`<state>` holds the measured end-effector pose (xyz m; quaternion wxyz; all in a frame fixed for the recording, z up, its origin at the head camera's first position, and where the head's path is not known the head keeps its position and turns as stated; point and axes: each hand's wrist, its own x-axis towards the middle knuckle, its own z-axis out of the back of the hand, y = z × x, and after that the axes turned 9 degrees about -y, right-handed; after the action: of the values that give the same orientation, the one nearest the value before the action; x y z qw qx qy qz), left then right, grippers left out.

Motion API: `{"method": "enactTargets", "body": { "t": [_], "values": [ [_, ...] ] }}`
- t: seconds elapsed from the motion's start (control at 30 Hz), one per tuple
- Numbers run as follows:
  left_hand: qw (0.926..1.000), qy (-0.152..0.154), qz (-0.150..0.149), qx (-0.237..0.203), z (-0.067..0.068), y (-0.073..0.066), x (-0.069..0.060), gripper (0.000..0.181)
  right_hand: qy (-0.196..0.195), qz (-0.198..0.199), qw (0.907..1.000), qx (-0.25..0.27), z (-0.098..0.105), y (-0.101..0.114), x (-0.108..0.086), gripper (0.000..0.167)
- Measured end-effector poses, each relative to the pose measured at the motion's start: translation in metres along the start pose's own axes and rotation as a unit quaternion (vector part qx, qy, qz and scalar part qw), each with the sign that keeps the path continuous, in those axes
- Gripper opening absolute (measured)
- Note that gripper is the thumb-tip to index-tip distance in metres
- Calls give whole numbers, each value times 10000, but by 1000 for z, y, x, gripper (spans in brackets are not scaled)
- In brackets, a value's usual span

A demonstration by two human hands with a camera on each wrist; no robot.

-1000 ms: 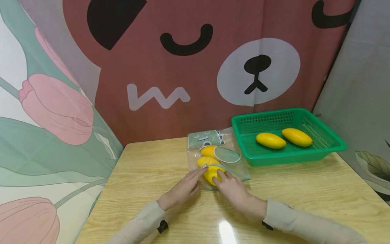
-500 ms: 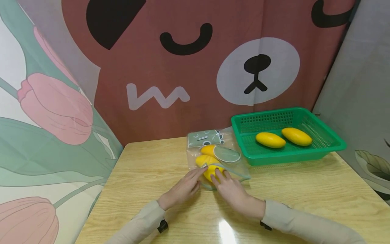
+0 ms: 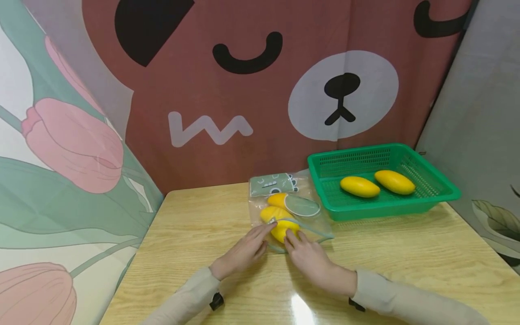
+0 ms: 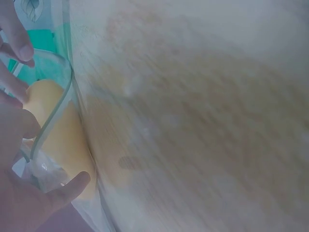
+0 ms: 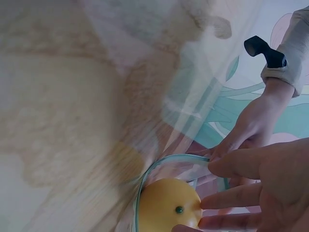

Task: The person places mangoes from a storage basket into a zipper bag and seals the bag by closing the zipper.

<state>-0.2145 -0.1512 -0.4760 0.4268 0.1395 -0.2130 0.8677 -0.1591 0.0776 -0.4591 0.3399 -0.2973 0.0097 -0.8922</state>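
Note:
A clear zip bag (image 3: 321, 227) with a green cartoon print lies on the table, its mouth toward me. Inside are two yellow mangoes (image 3: 278, 200), partly behind the print. A third mango (image 3: 280, 230) sits at the mouth; its green stem dot faces out in the right wrist view. My left hand (image 3: 243, 249) pinches the bag's rim (image 4: 50, 121) at the left of the mouth, thumb low beside the mango. Extended fingers of my right hand (image 3: 312, 261) press on the near end of this mango (image 5: 166, 205) from the right.
At the back right stands a green perforated basket (image 3: 390, 210) holding two more mangoes (image 3: 360, 187). It is close to the bag's right side. A printed bear curtain (image 3: 260, 99) hangs behind the wooden table (image 3: 195, 216).
The mango at the mouth has slid slightly farther into the bag, nudging the one behind it. My right fingers have shifted on it. My left hand stays in place.

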Motion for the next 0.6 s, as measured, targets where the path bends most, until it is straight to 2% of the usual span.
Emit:
{"method": "enactTargets", "body": {
  "t": [0.33,0.6],
  "values": [
    [9998,-130,-140,-109,-1,1,0,67,109,129,9997,-173,-5,-3,2,55],
    [9997,-145,-124,-144,0,1,0,66,328,4,9994,100,-3,-2,-1,56]
  ]
}}
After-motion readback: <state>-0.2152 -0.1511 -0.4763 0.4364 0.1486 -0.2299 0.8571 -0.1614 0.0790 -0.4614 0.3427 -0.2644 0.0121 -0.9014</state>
